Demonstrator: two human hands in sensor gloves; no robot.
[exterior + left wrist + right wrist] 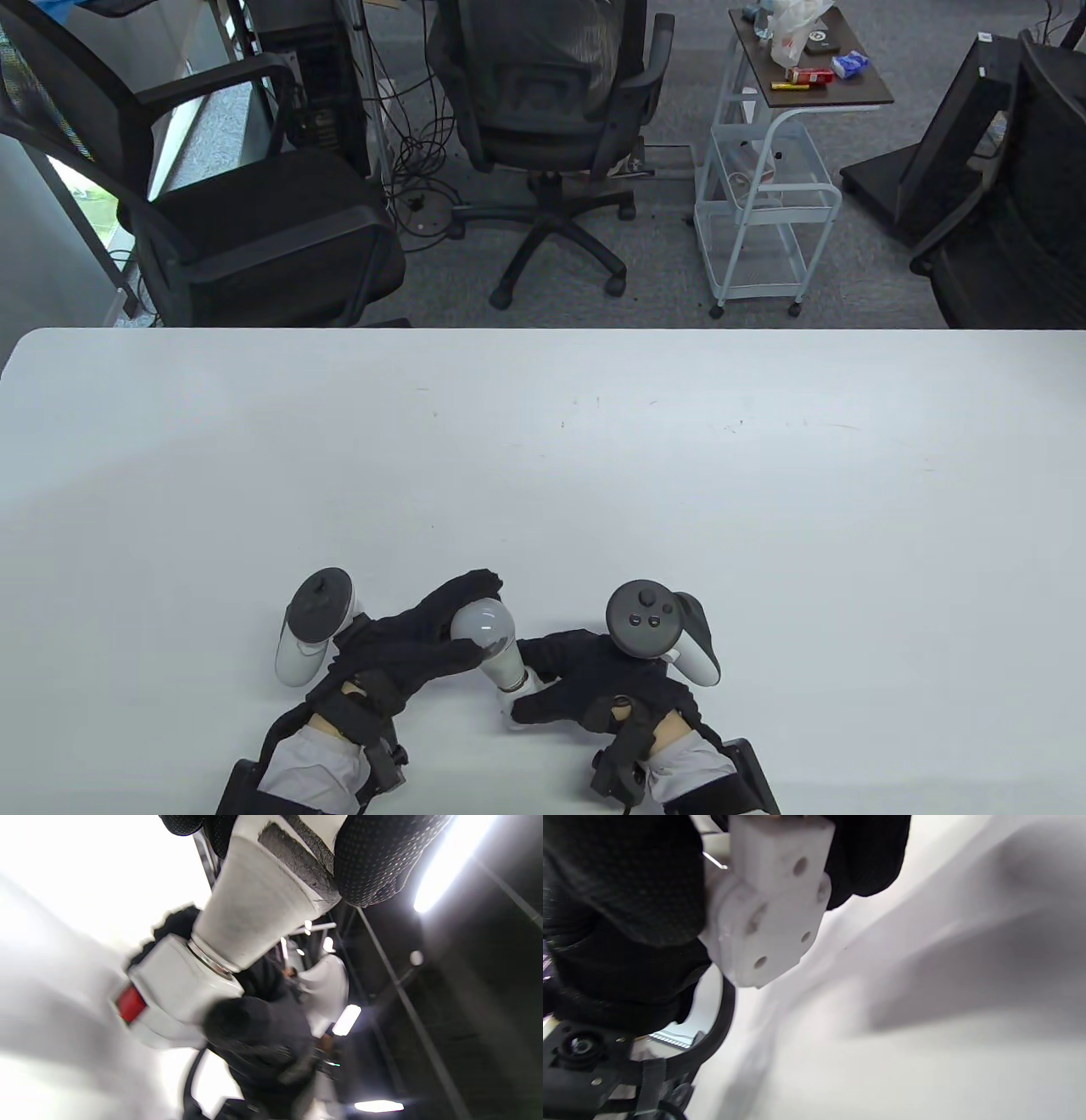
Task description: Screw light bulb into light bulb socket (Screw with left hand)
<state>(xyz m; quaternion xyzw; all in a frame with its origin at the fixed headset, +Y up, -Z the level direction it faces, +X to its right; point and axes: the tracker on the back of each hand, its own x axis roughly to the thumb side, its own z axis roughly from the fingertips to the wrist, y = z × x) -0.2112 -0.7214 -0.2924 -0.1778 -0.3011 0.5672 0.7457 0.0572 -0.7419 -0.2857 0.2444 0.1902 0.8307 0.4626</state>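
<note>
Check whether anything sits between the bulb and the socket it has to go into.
Nothing visible does. The bulb, gripped by the left hand, already has its metal base in the socket, which the right hand holds above the table.

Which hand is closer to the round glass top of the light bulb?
Left. The left hand wraps its fingers around the light bulb at its round top. The right hand grips the socket at the bulb's other end.
</note>
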